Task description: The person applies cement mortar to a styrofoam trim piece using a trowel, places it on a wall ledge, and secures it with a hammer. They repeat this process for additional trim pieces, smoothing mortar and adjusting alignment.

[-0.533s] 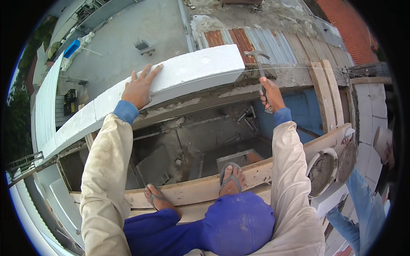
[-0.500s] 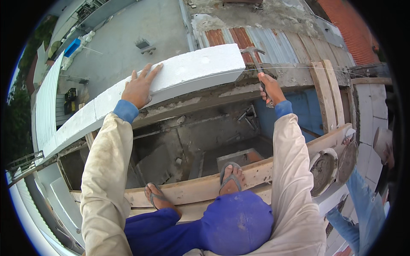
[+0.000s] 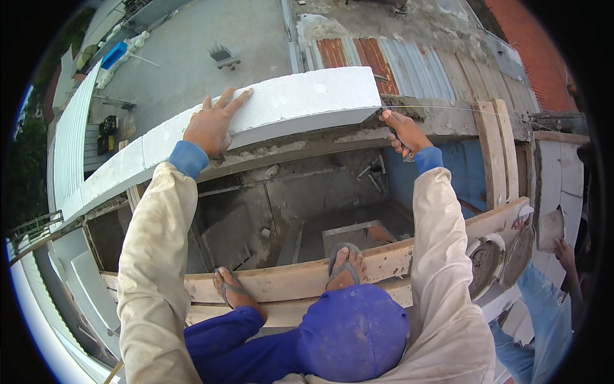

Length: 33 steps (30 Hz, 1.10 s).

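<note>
A long white block [image 3: 307,96] lies on top of the wall ledge, in line with other white blocks [image 3: 115,169] to its left. My left hand [image 3: 213,128] rests on it with fingers spread over its top and near edge. My right hand [image 3: 409,133] is closed around the handle of a hammer [image 3: 407,155] just beyond the block's right end. Only a bit of the hammer's head shows past that end; the rest is hidden. A thin taut string [image 3: 460,109] runs along the block's near edge and off to the right.
My sandalled feet [image 3: 345,265] stand on wooden planks [image 3: 294,271] over a deep opening. Two upright boards [image 3: 495,150] stand at the right. Round mortar containers [image 3: 497,239] sit at the lower right, beside another person's legs [image 3: 543,320] and hand [image 3: 565,255].
The hammer's head, in plain view before, has dropped mostly out of sight behind the block's right end. My left hand stays on the block. The other person's arm has come further into view.
</note>
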Motion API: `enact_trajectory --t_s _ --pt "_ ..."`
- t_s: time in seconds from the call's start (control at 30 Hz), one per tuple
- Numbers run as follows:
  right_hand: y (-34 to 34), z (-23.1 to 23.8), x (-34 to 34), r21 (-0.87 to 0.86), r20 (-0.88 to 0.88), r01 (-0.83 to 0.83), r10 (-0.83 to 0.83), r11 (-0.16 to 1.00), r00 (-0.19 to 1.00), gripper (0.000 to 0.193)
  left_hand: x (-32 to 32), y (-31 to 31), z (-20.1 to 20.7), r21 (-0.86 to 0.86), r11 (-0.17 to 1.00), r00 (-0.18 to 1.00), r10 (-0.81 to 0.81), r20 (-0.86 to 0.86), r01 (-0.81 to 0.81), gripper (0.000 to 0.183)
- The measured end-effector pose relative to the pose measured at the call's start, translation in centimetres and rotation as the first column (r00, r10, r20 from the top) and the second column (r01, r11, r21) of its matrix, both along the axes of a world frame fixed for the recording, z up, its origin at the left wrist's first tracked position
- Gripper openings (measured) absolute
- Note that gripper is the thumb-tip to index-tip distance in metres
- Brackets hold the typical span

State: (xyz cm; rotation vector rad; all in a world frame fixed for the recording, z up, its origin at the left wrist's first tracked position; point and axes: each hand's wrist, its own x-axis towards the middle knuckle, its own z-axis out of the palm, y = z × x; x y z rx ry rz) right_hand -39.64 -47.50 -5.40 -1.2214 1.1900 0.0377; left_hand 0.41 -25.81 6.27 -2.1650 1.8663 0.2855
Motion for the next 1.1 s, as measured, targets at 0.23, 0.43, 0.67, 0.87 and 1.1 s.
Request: enact_trajectory --t_s 0.23,0.43,0.67,0.87,1.1 --pt "0.9 0.2 0.7 0.001 0.008 0.06 -0.06 0.998 0.998 0.047 0.5 0.3 -0.7 0.029 1.0 1.0 0.007 0.006 -0.008 0.109" --pt "1.3 -0.3 1.9 -0.003 -0.006 0.058 -0.058 0.998 0.998 0.053 14.1 5.8 2.5 0.088 0.983 0.922 0.182 -0.342 -0.161 0.102" --pt "2.9 -1.9 2.4 -0.202 -0.026 -0.003 -0.002 0.979 1.0 0.044 19.5 14.9 1.4 0.216 0.949 0.97 0.208 0.125 -0.231 0.129" --pt "2.4 -0.8 2.7 -0.235 -0.079 -0.085 0.068 0.968 0.995 0.044 19.8 15.4 -1.7 0.003 0.977 0.968 0.212 0.137 -0.215 0.114" --pt "2.0 1.2 3.0 -0.178 -0.153 -0.114 0.087 0.977 0.984 0.042 19.2 15.6 -1.5 -0.013 0.977 0.973 0.212 0.091 -0.212 0.113"
